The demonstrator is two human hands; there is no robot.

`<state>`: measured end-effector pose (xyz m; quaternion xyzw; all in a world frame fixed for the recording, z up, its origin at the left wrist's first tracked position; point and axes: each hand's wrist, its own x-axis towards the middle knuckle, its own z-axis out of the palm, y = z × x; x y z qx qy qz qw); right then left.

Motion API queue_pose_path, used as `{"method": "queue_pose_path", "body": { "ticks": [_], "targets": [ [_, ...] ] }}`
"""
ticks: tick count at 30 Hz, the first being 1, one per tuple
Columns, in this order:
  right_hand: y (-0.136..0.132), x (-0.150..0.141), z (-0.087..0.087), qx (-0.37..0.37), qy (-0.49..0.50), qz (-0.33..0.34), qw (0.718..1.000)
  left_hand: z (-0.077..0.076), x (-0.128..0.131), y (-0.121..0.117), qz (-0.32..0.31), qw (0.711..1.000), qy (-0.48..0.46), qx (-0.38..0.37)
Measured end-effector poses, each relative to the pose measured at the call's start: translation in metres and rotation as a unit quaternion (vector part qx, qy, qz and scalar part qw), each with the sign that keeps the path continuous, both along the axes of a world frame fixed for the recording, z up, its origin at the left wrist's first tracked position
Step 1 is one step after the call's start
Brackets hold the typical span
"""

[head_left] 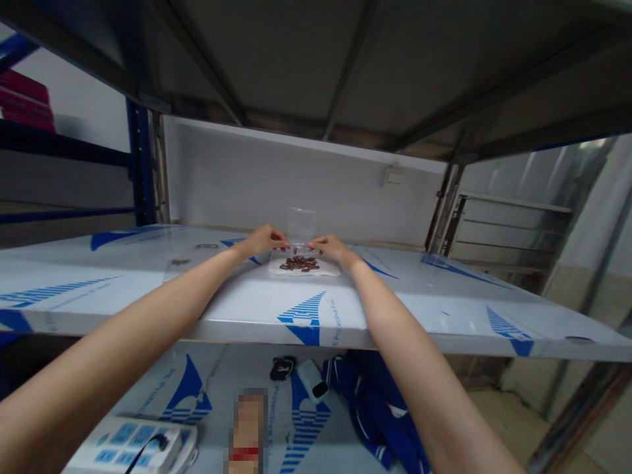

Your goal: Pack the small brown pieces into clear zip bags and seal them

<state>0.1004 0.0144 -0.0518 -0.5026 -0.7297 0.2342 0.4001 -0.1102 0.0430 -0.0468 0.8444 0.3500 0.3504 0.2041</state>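
Observation:
A small clear plastic bag stands up between my two hands over the shelf. My left hand pinches its lower left side with thumb and fingertips. On the other side, my right hand pinches the lower right part the same way. Just below lies a heap of small brown loop-shaped pieces, on a thin white sheet or cloth. A tiny dark piece shows near the bag's lower edge; whether it is inside cannot be made out.
The shelf wears blue-printed protective film. Small items lie at its left. A low upper shelf hangs overhead. Underneath are a power strip, a pale phone-like device, a black object and blue clothing.

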Motion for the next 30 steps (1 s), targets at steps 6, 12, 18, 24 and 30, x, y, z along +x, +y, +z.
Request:
{"method": "queue_pose_path", "body": {
  "ticks": [6, 12, 18, 24, 30],
  "targets": [
    [0.001, 0.001, -0.002, 0.034, -0.010, 0.016, 0.999, 0.000, 0.004, -0.007, -0.023, 0.999, -0.016, -0.036],
    [-0.006, -0.003, 0.000, 0.033, -0.013, 0.042, 0.999, 0.004, 0.009, -0.013, -0.037, 0.999, -0.017, -0.023],
    [-0.003, -0.005, -0.001, 0.025, -0.013, 0.069, 0.997, 0.004, 0.012, -0.009, -0.042, 0.999, 0.030, 0.000],
    [-0.002, -0.007, 0.002, 0.052, -0.081, 0.055, 0.994, 0.003, 0.017, -0.009, -0.080, 0.994, 0.071, 0.037],
    [-0.002, -0.011, 0.002, 0.059, -0.133, 0.027, 0.989, 0.001, 0.019, -0.011, -0.075, 0.994, 0.074, 0.043]
  ]
}}
